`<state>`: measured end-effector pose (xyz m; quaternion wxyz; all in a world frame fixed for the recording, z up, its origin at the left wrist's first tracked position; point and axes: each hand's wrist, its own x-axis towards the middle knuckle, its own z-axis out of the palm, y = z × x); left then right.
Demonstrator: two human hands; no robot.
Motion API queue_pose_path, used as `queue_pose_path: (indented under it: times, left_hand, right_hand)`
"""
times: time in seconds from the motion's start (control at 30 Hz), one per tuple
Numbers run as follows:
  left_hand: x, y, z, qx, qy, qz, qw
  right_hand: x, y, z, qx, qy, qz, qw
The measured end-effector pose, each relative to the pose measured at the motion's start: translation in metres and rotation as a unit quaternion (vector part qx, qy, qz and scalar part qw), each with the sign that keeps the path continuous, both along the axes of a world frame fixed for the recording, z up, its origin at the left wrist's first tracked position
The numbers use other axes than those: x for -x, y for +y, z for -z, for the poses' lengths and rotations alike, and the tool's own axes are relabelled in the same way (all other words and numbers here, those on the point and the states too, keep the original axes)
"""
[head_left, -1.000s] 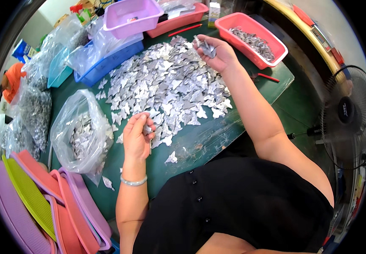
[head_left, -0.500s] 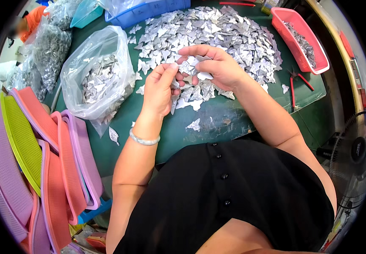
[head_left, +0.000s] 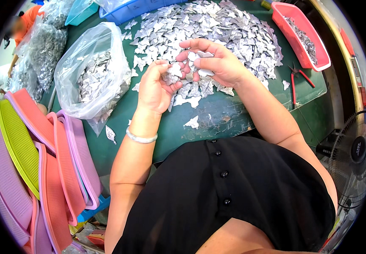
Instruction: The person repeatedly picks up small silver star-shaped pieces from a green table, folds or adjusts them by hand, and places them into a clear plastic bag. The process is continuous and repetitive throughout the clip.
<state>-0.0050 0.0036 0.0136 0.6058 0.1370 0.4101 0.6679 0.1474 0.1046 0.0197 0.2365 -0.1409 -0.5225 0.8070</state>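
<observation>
My left hand (head_left: 155, 86) has its fingers curled round a few silver metal butterfly pieces (head_left: 172, 74). Close beside it, my right hand (head_left: 223, 63) grips several more flat butterfly pieces (head_left: 205, 71) between thumb and fingers. Both hands are over the near edge of a large pile of the same silver pieces (head_left: 217, 25) on the green table (head_left: 217, 120). To the left of my left hand stands an open clear plastic bag (head_left: 66, 80) partly filled with such pieces. A single piece (head_left: 192, 122) lies on the table nearer to me.
Red-handled pliers (head_left: 294, 84) lie at the right, below a pink basket (head_left: 276, 25) holding small metal parts. Stacked plastic baskets (head_left: 54, 186) crowd the left. A blue crate (head_left: 126, 12) stands at the back, and a fan (head_left: 352, 156) is at the right. Another person (head_left: 28, 23) is far left.
My left hand has drawn slightly left, away from my right hand, with its fingers turned up to show the pieces. My right hand keeps its hold. The whole view has shifted slightly.
</observation>
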Motion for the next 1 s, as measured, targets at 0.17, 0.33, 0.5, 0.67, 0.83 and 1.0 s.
queue_pose_path:
  times: [0.17,0.33,0.5,0.67,0.83,1.0]
  left_hand:
    - [-0.002,0.0,0.002,-0.033,0.068,0.05,0.996]
    - [-0.005,-0.001,0.0,0.027,0.185,0.071,0.98]
    - [-0.006,-0.002,0.001,0.029,0.208,0.059,0.976]
    - [0.003,0.001,0.01,0.012,0.152,0.047,0.987]
    - [0.006,0.001,0.007,0.025,0.117,0.03,0.992]
    - [0.004,0.001,0.012,0.006,0.107,0.045,0.993]
  right_hand:
    - [0.0,-0.004,-0.001,-0.046,-0.025,-0.002,0.999]
    - [0.002,-0.011,-0.004,-0.118,-0.083,-0.019,0.989]
    - [0.004,-0.014,-0.004,-0.142,-0.093,-0.014,0.985]
    - [0.002,-0.009,0.0,-0.076,-0.08,-0.001,0.994]
    - [0.0,-0.001,0.008,-0.041,-0.072,0.013,0.996]
    - [0.001,-0.006,0.004,-0.104,-0.126,-0.005,0.987]
